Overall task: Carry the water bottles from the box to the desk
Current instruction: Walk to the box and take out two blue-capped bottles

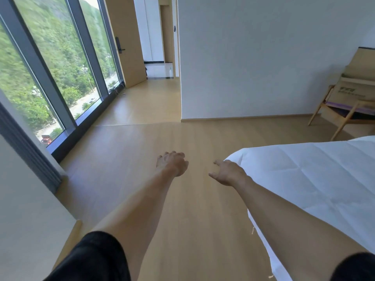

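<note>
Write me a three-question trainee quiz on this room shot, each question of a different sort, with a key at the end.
1. True or false: the left hand is carrying a water bottle.
2. Multiple choice: the cardboard box sits on A) the floor, B) the wooden chair, C) the bed.
3. Fill in: the right hand hangs over the floor just beside the corner of the ____.

Key
1. False; its fingers are loosely curled and hold nothing.
2. B.
3. Bed.
</note>
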`<state>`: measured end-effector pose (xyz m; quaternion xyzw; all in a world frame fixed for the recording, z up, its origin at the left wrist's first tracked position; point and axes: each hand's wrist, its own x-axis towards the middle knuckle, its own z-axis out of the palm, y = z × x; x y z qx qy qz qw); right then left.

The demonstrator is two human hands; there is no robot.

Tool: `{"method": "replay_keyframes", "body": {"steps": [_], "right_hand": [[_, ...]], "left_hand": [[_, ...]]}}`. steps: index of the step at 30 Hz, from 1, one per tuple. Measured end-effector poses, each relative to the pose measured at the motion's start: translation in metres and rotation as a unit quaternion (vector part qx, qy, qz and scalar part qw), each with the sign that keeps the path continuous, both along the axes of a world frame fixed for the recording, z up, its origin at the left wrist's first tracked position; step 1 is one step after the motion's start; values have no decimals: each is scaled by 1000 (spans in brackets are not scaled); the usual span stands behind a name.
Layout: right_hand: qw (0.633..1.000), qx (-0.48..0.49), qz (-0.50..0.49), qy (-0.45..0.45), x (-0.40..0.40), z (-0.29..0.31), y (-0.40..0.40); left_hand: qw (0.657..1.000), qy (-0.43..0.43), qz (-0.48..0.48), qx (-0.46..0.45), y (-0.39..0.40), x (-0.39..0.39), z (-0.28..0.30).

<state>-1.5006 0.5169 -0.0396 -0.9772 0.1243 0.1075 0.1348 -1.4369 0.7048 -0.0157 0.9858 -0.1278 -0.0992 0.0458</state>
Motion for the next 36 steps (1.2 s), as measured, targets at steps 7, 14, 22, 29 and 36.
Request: {"method": "replay_keyframes", "body": {"steps": [7,14,22,29,36], "right_hand": [[1000,0,-21,-5,108,0,-47],[997,4,-78,-19,248,2,-102],[990,-18,-139,-10,398,8,-159],[987,-28,-161,-3,501,-1,-221],[984,-5,-177,-24,617,-24,-311]], "left_hand": [[999,-5,-37,-7,-60,123,-13],[995,-19,-93,-19,-122,280,-25],[988,-11,-155,-16,-177,455,-13],[982,-6,-191,-10,-243,563,-21],[977,-36,-209,32,-325,678,-33]]}}
